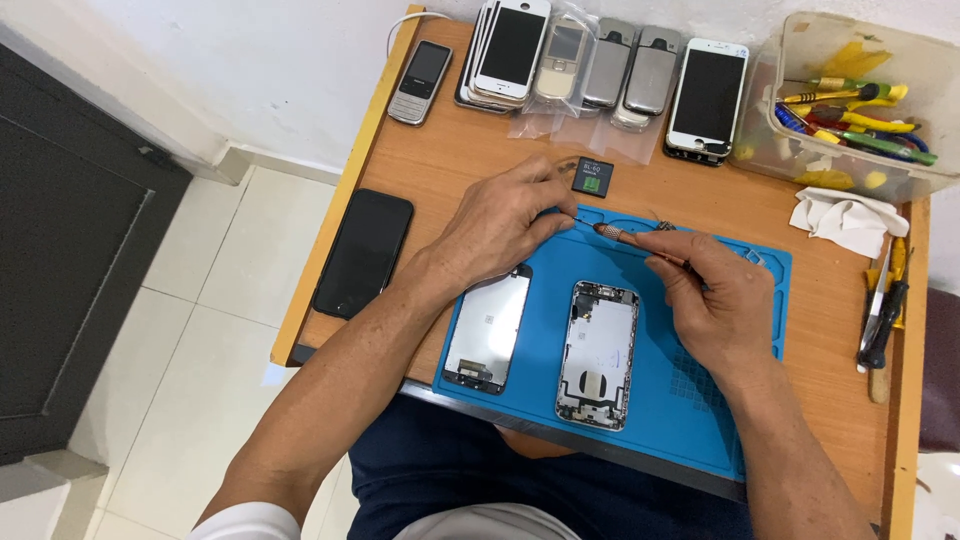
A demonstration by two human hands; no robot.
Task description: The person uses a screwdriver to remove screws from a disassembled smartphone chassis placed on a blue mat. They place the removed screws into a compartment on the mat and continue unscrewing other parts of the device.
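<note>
My left hand rests at the top edge of the blue mat, fingers curled narrow, the tips pressed down on something small and dark. I cannot tell what it is, because the fingers hide it. My right hand holds a thin screwdriver in a pinch between thumb and fingers. The tool lies nearly flat, and its tip points left toward my left fingertips, very near to them.

On the mat, below my hands, two phone parts lie side by side. The screen is on the left, face down, partly under my left wrist. The open phone body is on the right, just beside my right hand, with its inside showing.

A small black battery lies on the wooden table, just above my left hand. At the far edge stands a row of phones, some in clear bags. A black phone lies on the left of the table, well apart from the mat. At the right there is a clear box with tools, a white cloth below it, and more tools near the right edge.
</note>
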